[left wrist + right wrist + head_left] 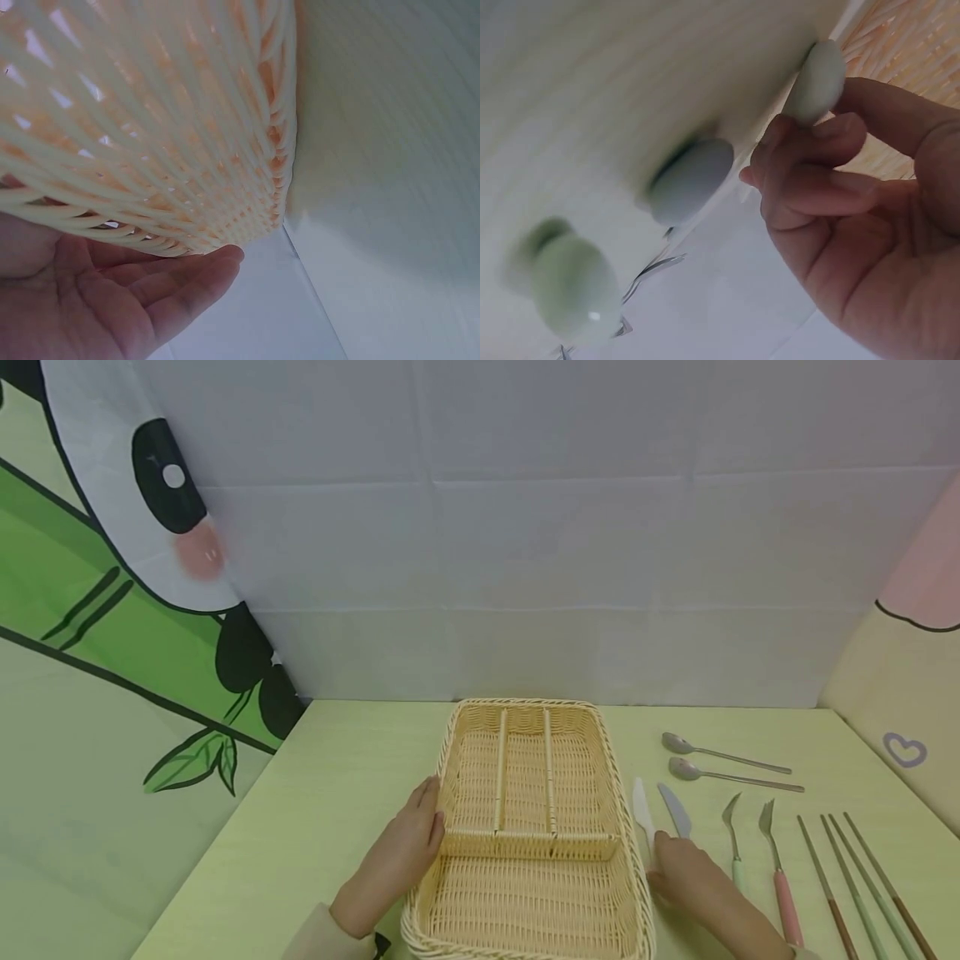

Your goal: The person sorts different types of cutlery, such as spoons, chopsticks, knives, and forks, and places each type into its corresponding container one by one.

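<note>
And the right hand (pixel 690 872) pinches the pale knife (pixel 642 806) at its handle, blade pointing to the far side, long axis running roughly along the right wall of the wicker basket (pixel 525 902). That basket sits just left of the grip, knife outside it; over on its left side, the left hand (pixel 401 852) rests straight fingers. Right of the pinch, a second knife (pixel 674 808) slants far-left.

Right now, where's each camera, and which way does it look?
Head: worn on the head, facing forward and down at the basket; left hand and right hand show.
Left wrist: worn there, facing the basket's woven side; left hand shows.
Right wrist: worn there, facing the white knife; right hand shows, holding it.
Both wrist views share the basket.
</note>
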`<state>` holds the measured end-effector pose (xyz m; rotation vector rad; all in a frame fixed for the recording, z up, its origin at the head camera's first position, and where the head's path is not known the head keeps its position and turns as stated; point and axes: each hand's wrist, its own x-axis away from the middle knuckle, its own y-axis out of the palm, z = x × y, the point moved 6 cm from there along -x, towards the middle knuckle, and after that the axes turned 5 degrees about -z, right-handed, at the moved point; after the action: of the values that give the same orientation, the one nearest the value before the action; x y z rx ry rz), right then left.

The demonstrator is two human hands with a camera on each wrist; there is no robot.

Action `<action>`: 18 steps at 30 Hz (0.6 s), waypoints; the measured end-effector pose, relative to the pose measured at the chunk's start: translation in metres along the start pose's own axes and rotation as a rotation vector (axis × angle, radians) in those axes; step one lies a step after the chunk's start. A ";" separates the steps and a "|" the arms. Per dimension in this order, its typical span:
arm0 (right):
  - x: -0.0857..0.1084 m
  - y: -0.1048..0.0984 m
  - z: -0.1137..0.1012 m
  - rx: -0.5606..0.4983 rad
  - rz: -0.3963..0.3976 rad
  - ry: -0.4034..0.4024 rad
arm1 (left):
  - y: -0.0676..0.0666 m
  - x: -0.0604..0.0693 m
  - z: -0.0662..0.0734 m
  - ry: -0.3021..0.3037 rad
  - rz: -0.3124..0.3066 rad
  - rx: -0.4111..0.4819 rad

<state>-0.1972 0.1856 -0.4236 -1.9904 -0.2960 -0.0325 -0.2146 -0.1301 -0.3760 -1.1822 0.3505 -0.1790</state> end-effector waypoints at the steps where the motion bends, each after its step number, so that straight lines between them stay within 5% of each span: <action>1: 0.000 0.000 0.000 -0.005 -0.001 -0.001 | 0.000 0.000 0.000 0.000 -0.001 0.000; 18: 0.003 -0.001 0.005 0.003 -0.003 0.048 | -0.002 -0.001 0.001 -0.001 0.002 -0.005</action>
<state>-0.1955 0.1914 -0.4246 -1.9834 -0.2674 -0.0818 -0.2148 -0.1297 -0.3740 -1.1864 0.3519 -0.1757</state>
